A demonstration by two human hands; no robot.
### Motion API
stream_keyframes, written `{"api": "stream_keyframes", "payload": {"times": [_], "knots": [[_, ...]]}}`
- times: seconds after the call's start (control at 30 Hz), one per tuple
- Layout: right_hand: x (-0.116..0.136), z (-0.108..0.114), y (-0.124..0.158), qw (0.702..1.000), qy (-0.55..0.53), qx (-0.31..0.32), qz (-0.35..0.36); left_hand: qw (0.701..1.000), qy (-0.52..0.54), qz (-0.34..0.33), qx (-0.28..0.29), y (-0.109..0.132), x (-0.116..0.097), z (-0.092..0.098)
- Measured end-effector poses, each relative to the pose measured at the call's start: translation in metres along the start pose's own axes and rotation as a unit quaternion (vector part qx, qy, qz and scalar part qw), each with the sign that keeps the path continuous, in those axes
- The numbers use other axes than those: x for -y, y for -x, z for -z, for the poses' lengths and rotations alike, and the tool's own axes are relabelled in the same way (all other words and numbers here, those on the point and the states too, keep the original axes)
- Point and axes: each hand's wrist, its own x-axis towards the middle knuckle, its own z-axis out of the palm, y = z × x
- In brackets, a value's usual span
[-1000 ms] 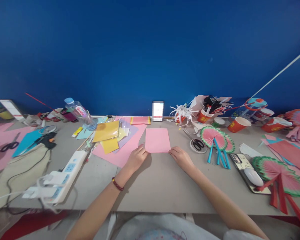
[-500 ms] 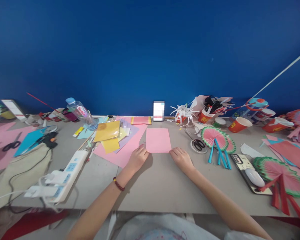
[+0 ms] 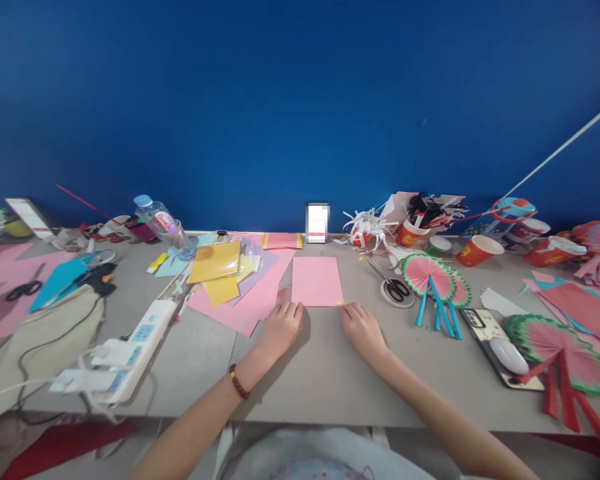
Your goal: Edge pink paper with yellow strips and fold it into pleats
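A pink sheet of paper (image 3: 317, 281) lies flat on the table in front of me. My left hand (image 3: 283, 328) is at its near left corner, fingers bent and pressed together against the edge. At the near right corner, my right hand (image 3: 363, 328) pinches the paper with thumb and fingers. The undersides of both hands are hidden. Left of the sheet, yellow paper packs (image 3: 215, 261) rest on larger pink paper (image 3: 253, 320).
Scissors (image 3: 396, 288) and a pink-green paper fan (image 3: 430, 275) lie to the right. Further right, a mouse (image 3: 509, 355) rests on a phone (image 3: 480, 327). A power strip (image 3: 145, 340) with cables is on the left. Behind stand a bottle (image 3: 163, 223) and paper cups (image 3: 480, 250).
My left hand has slid slightly toward me and right along the paper's near edge. My right hand has drawn a little toward me. The pink sheet has stayed in place.
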Motion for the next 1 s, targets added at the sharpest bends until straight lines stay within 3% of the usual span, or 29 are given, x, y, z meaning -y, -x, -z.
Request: {"api": "stream_keyframes", "payload": {"times": [0.63, 1.0], "knots": [[0.009, 0.0, -0.002, 0.999, 0.03, 0.007, 0.014, 1.0, -0.007, 0.01, -0.003, 0.001, -0.013, 0.003], [0.03, 0.026, -0.009, 0.996, 0.023, 0.078, -0.031, 0.998, -0.006, 0.06, 0.025, 0.004, -0.03, 0.005]]}}
